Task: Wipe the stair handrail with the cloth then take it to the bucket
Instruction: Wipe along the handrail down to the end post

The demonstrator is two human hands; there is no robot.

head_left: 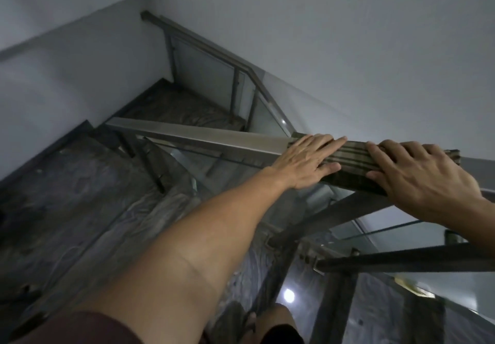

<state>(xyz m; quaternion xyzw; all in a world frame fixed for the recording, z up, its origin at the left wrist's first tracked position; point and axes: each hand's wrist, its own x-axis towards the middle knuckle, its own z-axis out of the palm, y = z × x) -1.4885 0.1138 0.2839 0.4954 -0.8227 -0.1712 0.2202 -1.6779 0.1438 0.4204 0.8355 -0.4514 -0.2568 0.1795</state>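
Note:
A flat metal stair handrail (pixel 203 136) runs from the middle left to the right edge of the head view. A dark striped cloth (pixel 353 160) is draped over its right part. My left hand (pixel 308 161) presses flat on the cloth's left end, fingers together and thumb on the near side. My right hand (pixel 426 180) lies over the cloth's right end, fingers curled onto the rail's top and thumb below. The bucket is not in view.
Stairs covered in plastic sheeting (pixel 112 190) descend to the left and below. Glass panels (pixel 270 118) and metal posts hang under the rail. A second rail (pixel 203 40) climbs along the far flight. White walls (pixel 348 35) close in behind. My leg and foot (pixel 278 325) show at the bottom.

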